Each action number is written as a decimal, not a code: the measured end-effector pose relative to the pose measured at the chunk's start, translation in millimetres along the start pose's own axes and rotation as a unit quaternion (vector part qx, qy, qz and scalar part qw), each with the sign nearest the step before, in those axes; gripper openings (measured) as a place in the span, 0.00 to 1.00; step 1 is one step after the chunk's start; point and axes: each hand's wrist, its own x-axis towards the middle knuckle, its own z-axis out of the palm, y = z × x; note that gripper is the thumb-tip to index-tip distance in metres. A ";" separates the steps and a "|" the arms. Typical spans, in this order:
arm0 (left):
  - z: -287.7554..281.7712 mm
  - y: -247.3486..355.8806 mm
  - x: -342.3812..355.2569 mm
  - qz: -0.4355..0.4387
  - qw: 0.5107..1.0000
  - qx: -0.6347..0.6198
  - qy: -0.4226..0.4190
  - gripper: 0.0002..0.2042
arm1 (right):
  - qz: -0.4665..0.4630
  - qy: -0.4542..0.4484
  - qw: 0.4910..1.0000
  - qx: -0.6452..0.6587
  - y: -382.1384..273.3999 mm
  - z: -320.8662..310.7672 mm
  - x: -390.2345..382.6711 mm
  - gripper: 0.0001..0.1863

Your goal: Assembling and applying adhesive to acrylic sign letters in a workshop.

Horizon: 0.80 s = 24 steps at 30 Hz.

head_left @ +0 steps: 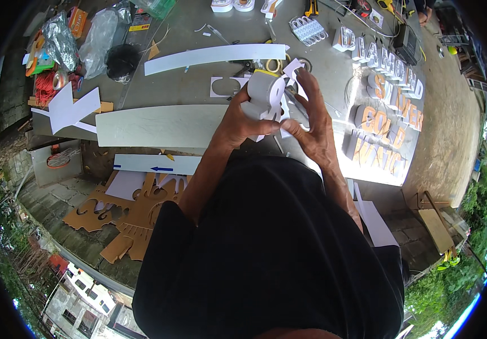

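Close in front of my chest, my left hand is wrapped around a white letter-shaped piece with curved sides. Its thumb presses along the lower end. On the other side, my right hand has its fingers apart and curved. Its thumb tip is near my left thumb, at the bottom of the letter. A grey metal tool lies in the gap between the letter and my right fingers; its kind is hard to make out. Beside my right fingertips is a small white scrap. A cut-out white sheet rests just left of the letter.
Finished raised letters stand in rows at the right. Long curved white strips and a wide pale panel lie left of my hands. Tape rolls sit beyond. Plastic bags crowd the far left; cut brown cardboard is lower left.
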 end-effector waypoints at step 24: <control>60.0 11.1 -10.2 0.188 0.726 0.651 0.117 0.49 | 0.187 0.096 0.972 0.105 -0.7 -6.9 2.5 0.30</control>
